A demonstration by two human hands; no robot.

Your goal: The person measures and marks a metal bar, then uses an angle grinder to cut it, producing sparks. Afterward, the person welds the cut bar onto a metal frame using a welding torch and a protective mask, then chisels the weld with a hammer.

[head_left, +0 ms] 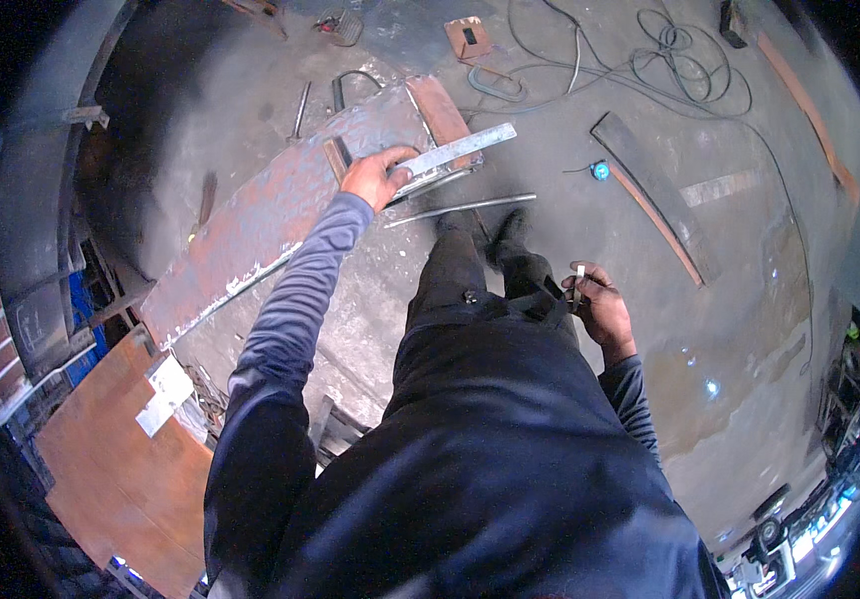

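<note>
My left hand (pixel 378 180) is closed around one end of a flat silvery metal bar (pixel 465 148). The bar reaches out to the right over the end of a long rusty steel piece (pixel 280 195). Beside my left fingers stands a short brown metal piece (pixel 336 160); whether it joins the bar I cannot tell. At my right hip, my right hand (pixel 607 311) pinches a small pale stick (pixel 578 284), its lower part hidden by the fingers. A thin metal rod (pixel 470 209) lies just past my feet, below the bar.
Curved steel strips (pixel 654 200) lie on the floor to the right, near a small round blue thing (pixel 600 171). Ahead are a C-shaped clamp (pixel 498 84), a square plate with a slot (pixel 468 40) and coiled cable (pixel 684 60). A rusty sheet (pixel 120 459) is at the lower left.
</note>
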